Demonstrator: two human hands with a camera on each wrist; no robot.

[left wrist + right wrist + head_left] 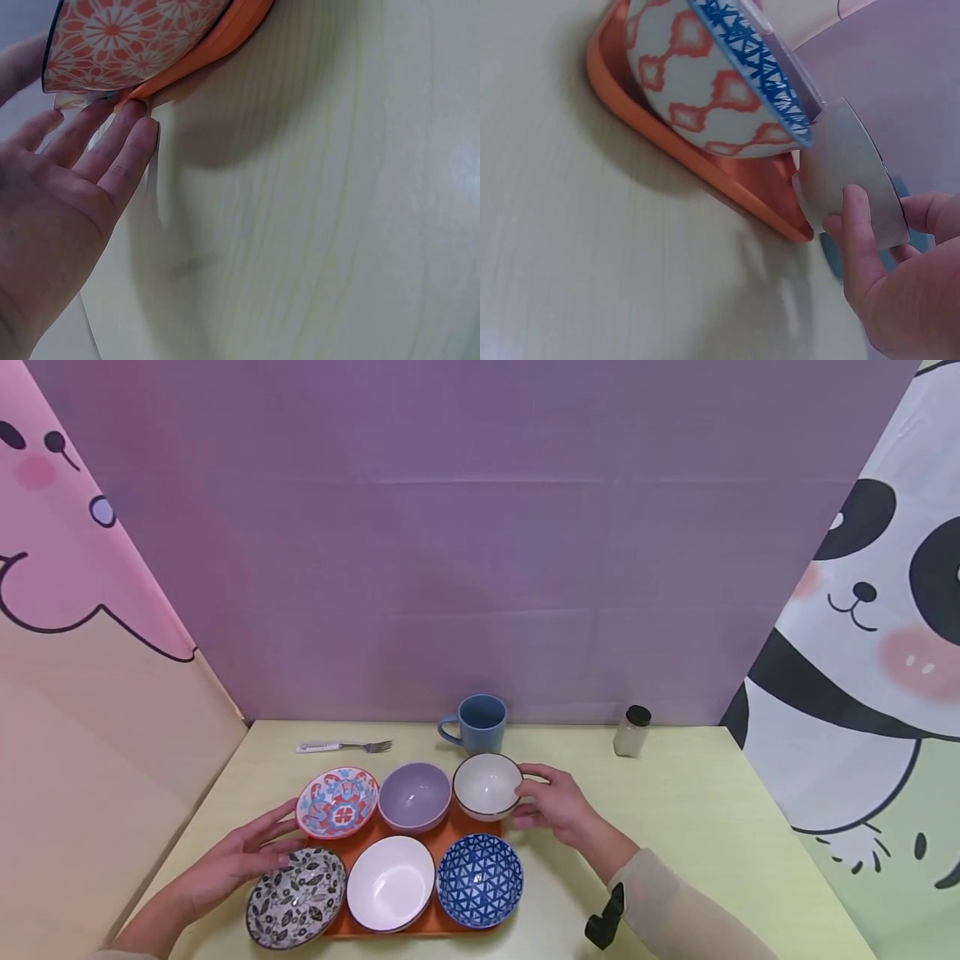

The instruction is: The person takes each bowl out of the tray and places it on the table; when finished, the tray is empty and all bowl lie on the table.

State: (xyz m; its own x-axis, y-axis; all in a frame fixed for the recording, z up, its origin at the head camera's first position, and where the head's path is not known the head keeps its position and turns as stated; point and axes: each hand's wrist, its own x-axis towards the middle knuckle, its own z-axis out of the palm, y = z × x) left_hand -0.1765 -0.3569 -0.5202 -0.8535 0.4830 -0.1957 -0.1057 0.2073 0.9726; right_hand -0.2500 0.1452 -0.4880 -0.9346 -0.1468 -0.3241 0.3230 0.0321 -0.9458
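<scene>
Six bowls stand in two rows on an orange tray (363,929). My right hand (551,806) pinches the white bowl with a dark rim (486,783) at back right, thumb over its rim and fingers along its outer wall. At the left, my left hand (240,864) reaches with fairly straight fingers between the red-and-blue patterned bowl (339,802) and the leaf-patterned bowl (297,897). In the left wrist view its fingertips are right at the tray's edge, beneath a bowl with an orange floral outside (120,41).
The purple bowl (415,797), plain white bowl (391,883) and blue triangle-patterned bowl (480,881) fill the other places. Behind them are a fork (345,747), a blue mug (482,723) and a black-lidded jar (632,732). A purple backdrop (480,568) rises behind the table.
</scene>
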